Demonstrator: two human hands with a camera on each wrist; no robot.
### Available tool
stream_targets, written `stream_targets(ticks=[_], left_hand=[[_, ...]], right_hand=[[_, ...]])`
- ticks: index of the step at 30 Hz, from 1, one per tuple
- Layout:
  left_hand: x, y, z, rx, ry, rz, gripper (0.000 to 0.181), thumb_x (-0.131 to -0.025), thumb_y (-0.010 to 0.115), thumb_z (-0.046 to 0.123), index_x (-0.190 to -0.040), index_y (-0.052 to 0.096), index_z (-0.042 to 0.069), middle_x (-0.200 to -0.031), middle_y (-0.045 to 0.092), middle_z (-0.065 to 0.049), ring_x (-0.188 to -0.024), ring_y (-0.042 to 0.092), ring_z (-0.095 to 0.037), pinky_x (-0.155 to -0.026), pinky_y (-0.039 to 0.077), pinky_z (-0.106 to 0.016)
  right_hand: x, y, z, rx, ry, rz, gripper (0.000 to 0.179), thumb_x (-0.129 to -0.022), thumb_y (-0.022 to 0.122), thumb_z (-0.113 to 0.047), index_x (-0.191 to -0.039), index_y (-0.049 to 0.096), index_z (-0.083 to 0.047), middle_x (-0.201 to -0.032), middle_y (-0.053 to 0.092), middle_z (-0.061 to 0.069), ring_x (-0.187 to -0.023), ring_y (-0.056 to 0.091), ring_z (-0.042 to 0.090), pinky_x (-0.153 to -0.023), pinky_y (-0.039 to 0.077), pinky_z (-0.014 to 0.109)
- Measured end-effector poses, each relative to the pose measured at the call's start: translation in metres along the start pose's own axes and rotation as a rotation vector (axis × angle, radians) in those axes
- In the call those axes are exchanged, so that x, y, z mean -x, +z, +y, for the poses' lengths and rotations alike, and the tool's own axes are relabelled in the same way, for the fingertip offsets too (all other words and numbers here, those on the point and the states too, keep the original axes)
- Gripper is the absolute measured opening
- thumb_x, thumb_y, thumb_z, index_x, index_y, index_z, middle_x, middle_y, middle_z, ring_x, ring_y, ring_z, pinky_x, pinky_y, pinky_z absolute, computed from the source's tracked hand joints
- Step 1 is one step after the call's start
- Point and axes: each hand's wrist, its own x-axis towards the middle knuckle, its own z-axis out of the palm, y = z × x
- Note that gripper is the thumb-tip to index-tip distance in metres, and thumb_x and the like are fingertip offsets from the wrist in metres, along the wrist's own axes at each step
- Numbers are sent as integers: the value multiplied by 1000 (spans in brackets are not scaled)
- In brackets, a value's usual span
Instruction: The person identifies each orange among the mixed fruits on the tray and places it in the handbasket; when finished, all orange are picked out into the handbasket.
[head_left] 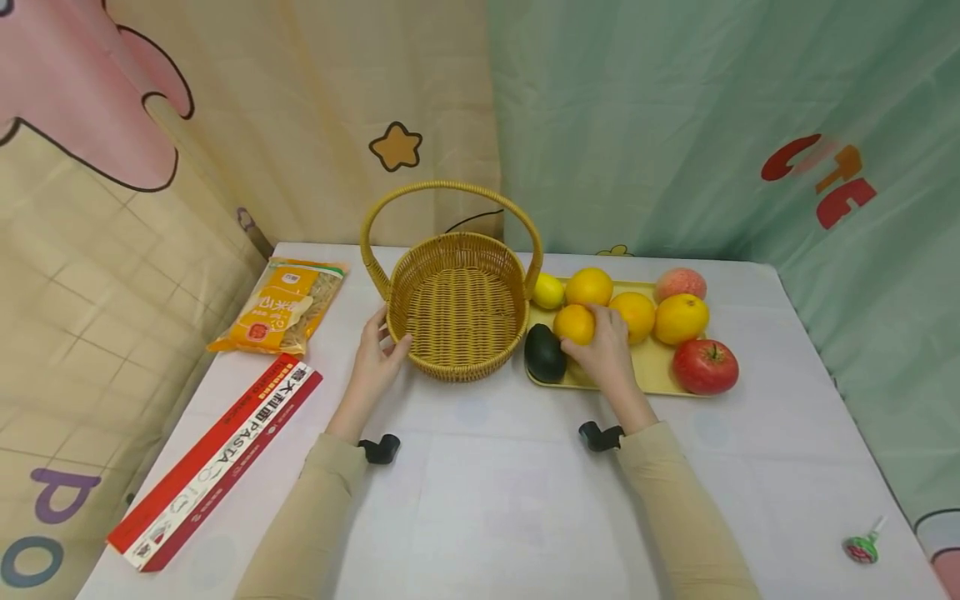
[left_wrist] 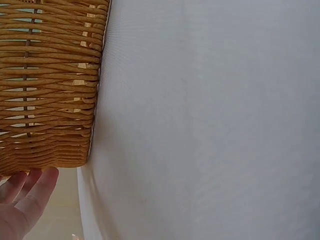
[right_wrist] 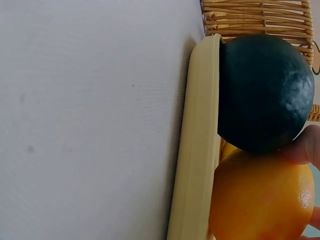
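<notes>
The right hand (head_left: 606, 348) is holding an orange (head_left: 573, 323) at the left part of the yellow tray (head_left: 656, 367); its thumb is pressing on the side next to the dark green avocado (head_left: 545, 353), and its fingers are gripping the opposite side. In the right wrist view, orange and avocado are appearing to touch each other; whether the orange is resting on the tray's floor, I cannot tell. The left hand (head_left: 375, 357) is touching the outside of the woven basket (head_left: 461, 308) with rather straight fingers, not clamping it, and is probably steadying it. So the two hands are working apart, one at the basket, one at the fruit. The step in hand is, in my judgement, the taking of this orange, and nothing is lying inside the basket yet. The next move is calling for a firm but gentle lift, going straight up, so that the thumb is not dragging the avocado and the fingers are not pushing the neighbouring orange (head_left: 635, 317). Meanwhile, the left hand is needing only light pressure, because the basket is standing upright on the table (head_left: 480, 500).
</notes>
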Motion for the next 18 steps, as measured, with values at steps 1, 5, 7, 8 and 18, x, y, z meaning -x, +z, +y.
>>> stream_targets(ticks=[1, 5, 7, 8, 18], left_hand=[[0, 0, 0, -1, -1, -1, 69, -100, 55, 12, -155, 16, -1, -157, 23, -24, -139, 35, -41, -111, 42, -50], [0, 0, 1, -12, -8, -9, 69, -100, 54, 12, -155, 14, -1, -157, 22, -24, -139, 35, -41, -112, 41, -51], [0, 0, 1, -12, -16, -7, 69, -100, 54, 12, -155, 14, -1, -157, 22, -24, -140, 34, -41, -112, 41, -50], [0, 0, 2, -8, -17, -7, 68, -100, 54, 12, -155, 15, -1, -157, 22, -24, -140, 34, -41, -112, 41, -50], [-2, -1, 3, 6, -30, 5, 65, -100, 52, 10, -154, 17, -2, -155, 25, -23, -142, 33, -37, -113, 41, -47]], right_hand=[[0, 0, 0, -4, -3, 6, 73, -83, 74, -21, -143, 40, 2, -137, 39, 29, -127, 34, 44, -110, 35, 57], [2, -1, 0, -17, -5, 22, 72, -81, 75, -20, -141, 42, 3, -135, 40, 28, -125, 35, 44, -109, 35, 56], [2, -4, -1, -28, -5, 28, 72, -81, 76, -19, -141, 42, 3, -135, 41, 29, -124, 36, 44, -109, 36, 56], [2, -5, -2, -33, -5, 33, 71, -81, 75, -19, -140, 43, 4, -135, 41, 29, -124, 37, 44, -109, 36, 56], [10, -24, -35, -104, -67, 38, 69, -80, 77, -24, -139, 47, -3, -134, 48, 22, -118, 43, 38, -102, 42, 55]])
